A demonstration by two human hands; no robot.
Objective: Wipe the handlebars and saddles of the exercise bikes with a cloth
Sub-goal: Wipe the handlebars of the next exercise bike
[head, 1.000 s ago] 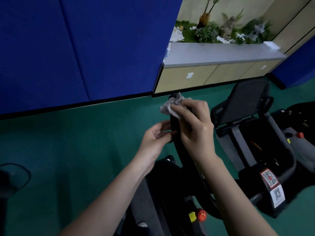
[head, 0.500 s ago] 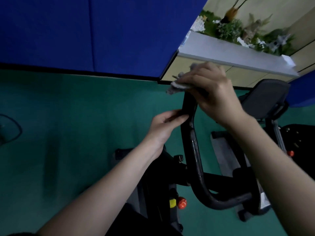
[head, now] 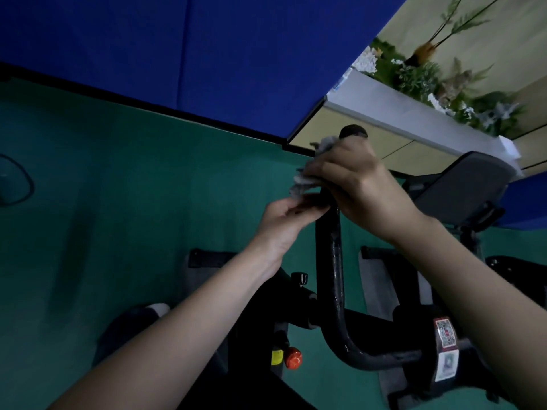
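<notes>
A black handlebar (head: 329,261) of the exercise bike rises from the lower middle, its rounded tip (head: 352,132) showing above my fingers. My right hand (head: 355,184) wraps a crumpled grey cloth (head: 302,182) around the bar just below the tip. My left hand (head: 285,220) reaches in from the lower left, and its fingertips touch the bar and the cloth's lower edge. How its fingers lie around the bar is partly hidden. A grey padded saddle (head: 461,190) of a neighbouring bike sits to the right.
A red knob (head: 293,358) and a yellow label sit low on the bike frame. A QR sticker (head: 445,350) marks the stem at lower right. Blue wall pads (head: 207,54), a wooden cabinet (head: 384,140) with plants on top, and green floor (head: 118,217) surround the bikes.
My right hand with the cloth has slid down from the bar's tip, which now shows bare above it. The view has tilted and moved closer. My left hand stays by the bar.
</notes>
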